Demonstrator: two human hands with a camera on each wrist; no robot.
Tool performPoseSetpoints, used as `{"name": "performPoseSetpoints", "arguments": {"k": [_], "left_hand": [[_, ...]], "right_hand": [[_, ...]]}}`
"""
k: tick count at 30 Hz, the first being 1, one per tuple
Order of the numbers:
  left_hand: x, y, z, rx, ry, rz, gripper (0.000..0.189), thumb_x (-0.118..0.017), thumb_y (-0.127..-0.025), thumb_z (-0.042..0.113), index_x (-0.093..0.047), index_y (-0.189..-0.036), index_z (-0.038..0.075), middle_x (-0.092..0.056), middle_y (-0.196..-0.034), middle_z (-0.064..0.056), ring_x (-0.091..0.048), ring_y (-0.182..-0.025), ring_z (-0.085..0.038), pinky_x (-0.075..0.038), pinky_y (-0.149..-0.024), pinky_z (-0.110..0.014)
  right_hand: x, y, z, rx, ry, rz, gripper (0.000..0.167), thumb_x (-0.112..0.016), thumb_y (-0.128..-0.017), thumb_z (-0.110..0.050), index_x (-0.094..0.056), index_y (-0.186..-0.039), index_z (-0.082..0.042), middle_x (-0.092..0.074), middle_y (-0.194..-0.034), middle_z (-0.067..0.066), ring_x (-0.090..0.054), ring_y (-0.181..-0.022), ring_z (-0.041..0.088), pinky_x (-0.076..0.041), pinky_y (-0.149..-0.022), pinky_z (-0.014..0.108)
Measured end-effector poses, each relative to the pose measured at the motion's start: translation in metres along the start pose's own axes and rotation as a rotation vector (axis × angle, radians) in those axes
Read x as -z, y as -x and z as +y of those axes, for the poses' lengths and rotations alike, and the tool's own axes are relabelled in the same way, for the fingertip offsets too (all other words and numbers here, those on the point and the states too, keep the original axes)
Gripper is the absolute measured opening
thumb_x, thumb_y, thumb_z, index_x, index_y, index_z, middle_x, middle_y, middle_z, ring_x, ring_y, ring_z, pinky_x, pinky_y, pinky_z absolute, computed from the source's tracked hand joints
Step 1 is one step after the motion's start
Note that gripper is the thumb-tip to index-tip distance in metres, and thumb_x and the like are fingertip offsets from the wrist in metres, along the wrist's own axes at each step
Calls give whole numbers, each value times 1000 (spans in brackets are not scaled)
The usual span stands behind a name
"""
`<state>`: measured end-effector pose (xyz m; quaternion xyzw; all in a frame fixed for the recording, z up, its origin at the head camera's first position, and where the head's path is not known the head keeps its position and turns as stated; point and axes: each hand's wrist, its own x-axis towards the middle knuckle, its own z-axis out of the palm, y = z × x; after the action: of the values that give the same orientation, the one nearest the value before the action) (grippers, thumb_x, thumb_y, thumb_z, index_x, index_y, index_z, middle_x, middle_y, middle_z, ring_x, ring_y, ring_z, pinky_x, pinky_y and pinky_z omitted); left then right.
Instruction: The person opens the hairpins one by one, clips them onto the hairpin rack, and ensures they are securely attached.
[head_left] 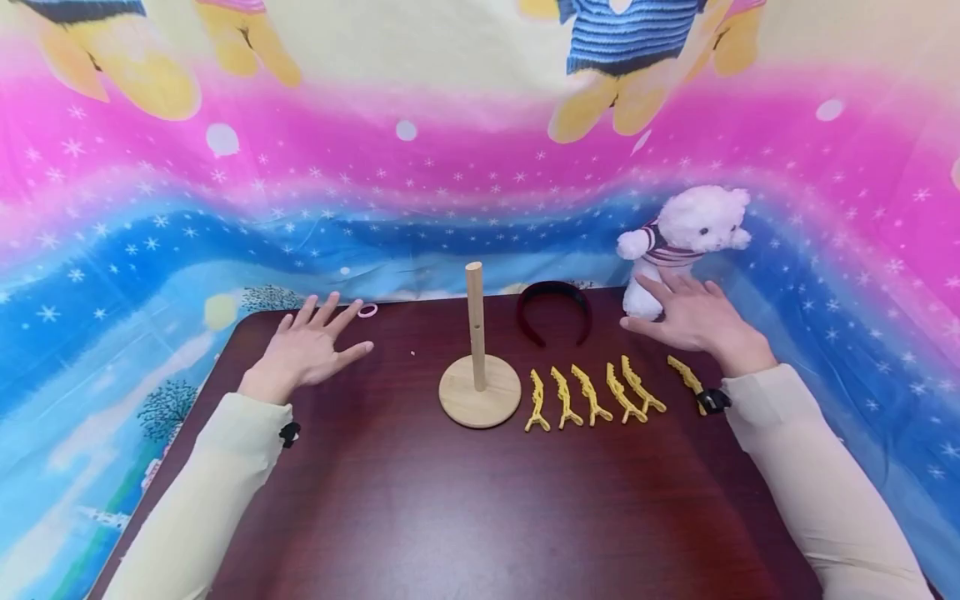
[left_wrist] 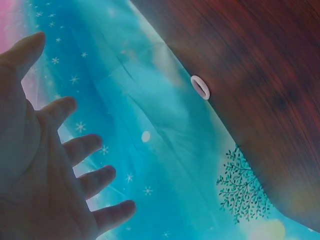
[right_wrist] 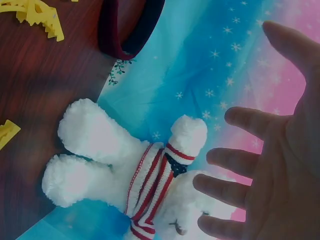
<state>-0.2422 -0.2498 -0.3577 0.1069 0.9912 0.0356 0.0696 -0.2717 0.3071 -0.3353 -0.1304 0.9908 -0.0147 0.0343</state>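
My left hand (head_left: 303, 346) is spread over the far left of the table, with nothing in it. A small pink hair tie (head_left: 367, 310) lies at the table's back edge, just past its fingertips. On the other side my right hand (head_left: 693, 321) is spread too, its fingers overlapping the legs of a white plush bear (head_left: 697, 221) in a striped top. Below that hand lies a yellow hair clip (head_left: 686, 377), partly hidden by the wrist. Several more yellow hair clips (head_left: 585, 393) form a row to its left. The right wrist view shows the bear (right_wrist: 107, 140) beyond the straight fingers.
A wooden stand (head_left: 478, 333) with a round base rises at the middle of the dark table (head_left: 480, 517). Behind the clips is a dark red headband (head_left: 555, 287). A printed cloth (head_left: 450, 167) hangs along the back and both sides.
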Motion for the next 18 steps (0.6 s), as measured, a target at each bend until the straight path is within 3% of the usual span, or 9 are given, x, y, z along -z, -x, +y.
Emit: {"name": "performPoseSetpoints", "arguments": {"k": [6,10,18], "left_hand": [[-5,-2,3,-41,-29,27,82,-37,-98,69,-13,-162,25,-10,-168,-17,-5,-153,-47,-14,-120,-66],[-11,-5,6,-83,-35,48,80,-41,-98,67,-17,-162,24,-18,-167,-17,-12,-153,-45,-20,-120,-64],[-22,-8,15,-119,24,66,78,-48,-97,63,-27,-159,22,-30,-163,-16,-31,-147,-44,-34,-111,-65]], "right_hand": [[-2,1,1,-6,-14,2,98,-36,-87,-84,-20,-161,-21,-22,-162,28,-31,-142,54,-26,-109,73],[-4,3,4,-23,-46,-4,101,-38,-85,-86,-25,-160,-20,-39,-155,25,-44,-133,53,-40,-96,72],[-10,5,8,-4,-56,5,92,-48,-88,-77,-35,-156,-16,-55,-142,25,-53,-125,51,-45,-88,70]]}}
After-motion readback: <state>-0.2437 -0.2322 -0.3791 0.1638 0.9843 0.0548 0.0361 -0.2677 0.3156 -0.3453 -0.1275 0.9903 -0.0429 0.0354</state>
